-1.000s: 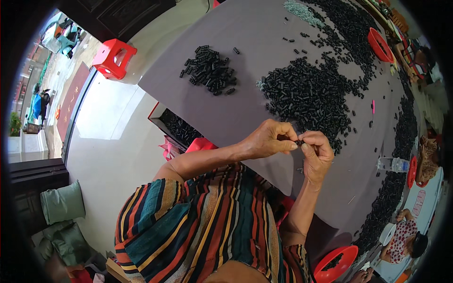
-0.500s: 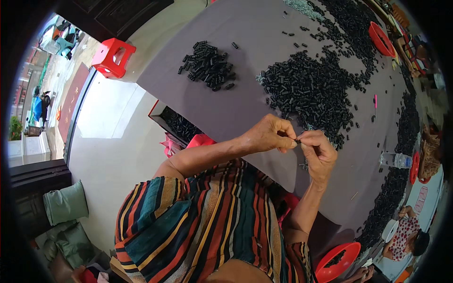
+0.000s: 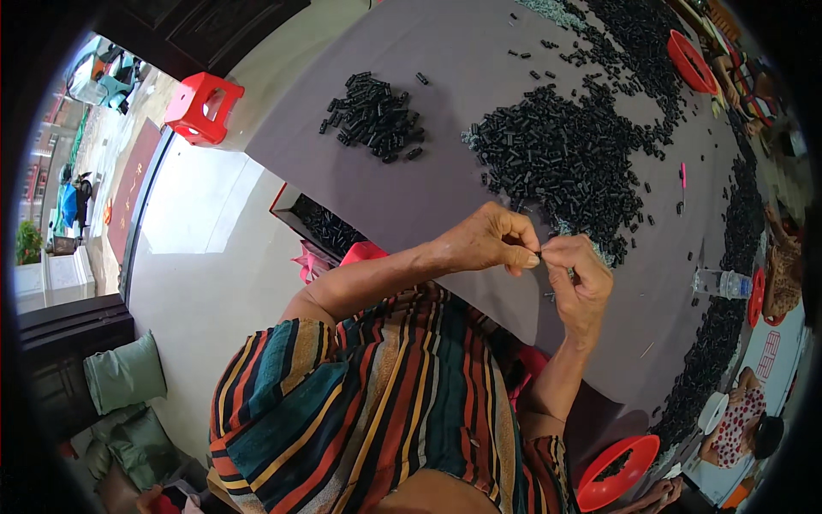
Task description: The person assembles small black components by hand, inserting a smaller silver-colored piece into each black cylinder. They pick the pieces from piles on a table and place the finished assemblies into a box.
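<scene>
My left hand (image 3: 495, 240) and my right hand (image 3: 582, 278) meet fingertip to fingertip above the near edge of the table. Both are closed in a pinch on a small black piece (image 3: 539, 254), mostly hidden by the fingers. Just beyond them spreads a large heap of short black cylindrical parts (image 3: 556, 154), with small pale grey-green bits (image 3: 561, 227) at its near side. A smaller pile of similar black parts (image 3: 372, 116) lies farther left on the grey cloth-covered table (image 3: 428, 197).
An open box of black parts (image 3: 321, 223) stands below the table's left edge. A red basin (image 3: 618, 471) is at lower right, a clear plastic bottle (image 3: 722, 283) and a pink pen (image 3: 683, 184) farther right. A red stool (image 3: 203, 107) stands at left. Other people sit along the right.
Both hands stay pinched together in nearly the same place, and the small black piece shows less between the fingertips. The view has shifted slightly.
</scene>
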The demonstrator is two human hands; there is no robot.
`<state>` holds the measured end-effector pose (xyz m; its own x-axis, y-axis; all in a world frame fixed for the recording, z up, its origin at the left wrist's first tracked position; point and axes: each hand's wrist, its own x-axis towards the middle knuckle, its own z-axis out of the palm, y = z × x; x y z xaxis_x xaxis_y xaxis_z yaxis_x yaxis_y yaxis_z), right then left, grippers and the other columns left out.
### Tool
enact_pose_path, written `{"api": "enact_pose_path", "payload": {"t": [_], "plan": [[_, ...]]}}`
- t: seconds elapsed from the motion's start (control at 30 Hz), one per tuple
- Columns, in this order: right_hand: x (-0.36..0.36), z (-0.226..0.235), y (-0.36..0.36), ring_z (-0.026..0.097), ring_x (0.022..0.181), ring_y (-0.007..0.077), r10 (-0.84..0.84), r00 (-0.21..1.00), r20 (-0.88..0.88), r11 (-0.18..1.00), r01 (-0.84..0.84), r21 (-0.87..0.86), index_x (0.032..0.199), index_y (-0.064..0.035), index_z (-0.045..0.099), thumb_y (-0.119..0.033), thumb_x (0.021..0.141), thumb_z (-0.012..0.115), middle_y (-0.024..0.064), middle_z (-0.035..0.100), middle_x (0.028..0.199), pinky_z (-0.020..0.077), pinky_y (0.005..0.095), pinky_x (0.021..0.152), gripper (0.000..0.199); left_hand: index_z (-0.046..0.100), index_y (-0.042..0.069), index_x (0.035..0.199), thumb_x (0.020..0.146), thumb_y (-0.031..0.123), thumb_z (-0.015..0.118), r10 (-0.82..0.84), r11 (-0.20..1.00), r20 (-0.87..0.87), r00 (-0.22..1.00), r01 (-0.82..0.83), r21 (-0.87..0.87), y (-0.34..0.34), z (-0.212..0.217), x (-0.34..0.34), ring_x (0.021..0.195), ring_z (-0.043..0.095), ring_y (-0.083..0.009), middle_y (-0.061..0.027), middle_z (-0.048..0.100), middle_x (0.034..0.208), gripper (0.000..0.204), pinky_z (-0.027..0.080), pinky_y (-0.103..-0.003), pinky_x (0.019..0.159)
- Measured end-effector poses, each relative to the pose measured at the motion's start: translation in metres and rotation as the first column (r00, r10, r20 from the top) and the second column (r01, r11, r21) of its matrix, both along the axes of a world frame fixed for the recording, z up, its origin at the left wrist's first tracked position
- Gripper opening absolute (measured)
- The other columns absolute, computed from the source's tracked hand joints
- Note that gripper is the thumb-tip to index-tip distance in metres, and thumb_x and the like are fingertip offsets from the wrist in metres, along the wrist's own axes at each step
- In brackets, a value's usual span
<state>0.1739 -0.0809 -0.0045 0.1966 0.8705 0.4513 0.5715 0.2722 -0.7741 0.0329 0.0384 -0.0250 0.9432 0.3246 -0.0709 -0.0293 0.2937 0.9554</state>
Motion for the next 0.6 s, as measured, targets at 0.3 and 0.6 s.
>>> {"api": "enact_pose_path", "payload": {"t": [0.3, 0.6], "plan": [[-0.009, 0.003, 0.003, 0.056, 0.068, 0.0211, -0.015, 0.974, 0.226, 1.0, 0.017, -0.007, 0.079, 0.0003, 0.059, 0.015, 0.065, 0.055, 0.0098, 0.06, 0.078, 0.0451, 0.0298, 0.06, 0.021, 0.06, -0.002, 0.073, 0.075, 0.005, 0.063, 0.021, 0.997, -0.078, 0.997, -0.027, -0.072, 0.0, -0.008, 0.003, 0.059, 0.058, -0.0102, -0.0055, 0.06, 0.065, 0.007, 0.046, -0.022, 0.053], [-0.014, 0.004, 0.006, 0.055, 0.077, 0.0278, -0.143, 0.965, 0.221, 0.976, 0.174, -0.128, 0.099, -0.0003, 0.051, 0.002, 0.068, 0.061, 0.0136, 0.056, 0.091, 0.046, 0.0342, 0.066, 0.033, 0.061, 0.0, 0.074, 0.074, 0.008, 0.063, 0.153, 0.98, -0.148, 0.977, -0.169, -0.104, -0.001, -0.016, 0.007, 0.06, 0.054, -0.0094, -0.0032, 0.058, 0.068, 0.009, 0.042, -0.023, 0.059]]}}
